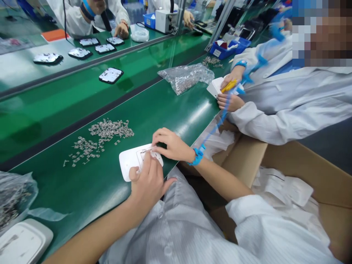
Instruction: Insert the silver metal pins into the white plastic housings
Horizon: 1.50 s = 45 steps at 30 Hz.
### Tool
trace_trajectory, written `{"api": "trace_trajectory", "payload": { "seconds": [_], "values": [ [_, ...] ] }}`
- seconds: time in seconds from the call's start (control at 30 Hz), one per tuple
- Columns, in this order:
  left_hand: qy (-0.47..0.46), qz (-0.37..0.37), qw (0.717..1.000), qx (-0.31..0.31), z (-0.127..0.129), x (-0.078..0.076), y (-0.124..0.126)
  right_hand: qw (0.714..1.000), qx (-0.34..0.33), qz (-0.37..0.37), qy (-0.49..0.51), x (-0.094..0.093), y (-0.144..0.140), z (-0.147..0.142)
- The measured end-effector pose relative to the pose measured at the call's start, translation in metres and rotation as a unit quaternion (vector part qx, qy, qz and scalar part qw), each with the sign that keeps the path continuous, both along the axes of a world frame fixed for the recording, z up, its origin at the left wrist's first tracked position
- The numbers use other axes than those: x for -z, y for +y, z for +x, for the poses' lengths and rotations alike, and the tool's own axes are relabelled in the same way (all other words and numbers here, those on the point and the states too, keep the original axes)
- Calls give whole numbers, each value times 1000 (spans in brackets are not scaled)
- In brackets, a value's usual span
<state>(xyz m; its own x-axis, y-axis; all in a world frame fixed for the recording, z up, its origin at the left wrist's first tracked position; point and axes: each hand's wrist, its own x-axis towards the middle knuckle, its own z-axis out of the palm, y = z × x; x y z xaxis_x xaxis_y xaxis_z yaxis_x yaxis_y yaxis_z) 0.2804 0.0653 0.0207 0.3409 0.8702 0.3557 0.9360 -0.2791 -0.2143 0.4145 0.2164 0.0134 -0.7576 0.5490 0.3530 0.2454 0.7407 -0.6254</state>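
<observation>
A white plastic housing (128,161) lies flat on the green bench (82,190) at its near edge. My left hand (147,183) rests on its near side, thumb on the shell and fingers over a recessed opening. My right hand (169,143), with a blue wrist strap (197,155), presses its fingertips onto the housing's right end. Whether a small part sits under the fingers is hidden. A scatter of several small metal clips (101,139) lies just beyond the housing.
A co-worker's hands (229,90) at right hold another white housing with a yellow tool. A clear bag of clips (185,77) lies beyond. Dark panels (110,75) sit on the conveyor. A cardboard box (288,172) stands at right; another housing (23,240) and bag at bottom left.
</observation>
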Motion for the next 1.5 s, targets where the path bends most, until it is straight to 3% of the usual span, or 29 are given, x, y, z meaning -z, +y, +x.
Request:
{"api": "trace_trajectory", "payload": {
  "seconds": [0.13, 0.27, 0.73, 1.0, 1.07, 1.17, 1.27, 1.37, 1.5],
  "values": [
    [3, 6, 1000, 3, -1, 2, 2, 997, 28, 70, 33, 18, -27, 15],
    [-16, -4, 1000, 11, -1, 5, 3, 993, 38, 104, 34, 28, -34, 14],
    [-30, -17, 999, 20, -2, 8, 2, 986, 45, 140, 74, 35, -37, 13],
    [-41, -37, 998, 30, -3, 4, 4, 985, 18, 172, -10, 20, -35, 14],
    [-43, -36, 998, 25, -3, 5, 3, 989, 10, 146, 2, 17, -32, 12],
    [-31, -24, 999, 28, -2, 5, 2, 996, 58, 60, 30, 13, -26, 5],
    [-19, -28, 999, 32, -2, 4, 1, 993, 101, 15, -58, 2, -21, -9],
    [-17, -46, 998, 27, -2, 2, 1, 980, 95, 56, -169, -13, -19, -22],
    [-15, -60, 998, 30, -3, 0, 2, 966, 65, 101, -230, -25, -15, -29]
  ]
}}
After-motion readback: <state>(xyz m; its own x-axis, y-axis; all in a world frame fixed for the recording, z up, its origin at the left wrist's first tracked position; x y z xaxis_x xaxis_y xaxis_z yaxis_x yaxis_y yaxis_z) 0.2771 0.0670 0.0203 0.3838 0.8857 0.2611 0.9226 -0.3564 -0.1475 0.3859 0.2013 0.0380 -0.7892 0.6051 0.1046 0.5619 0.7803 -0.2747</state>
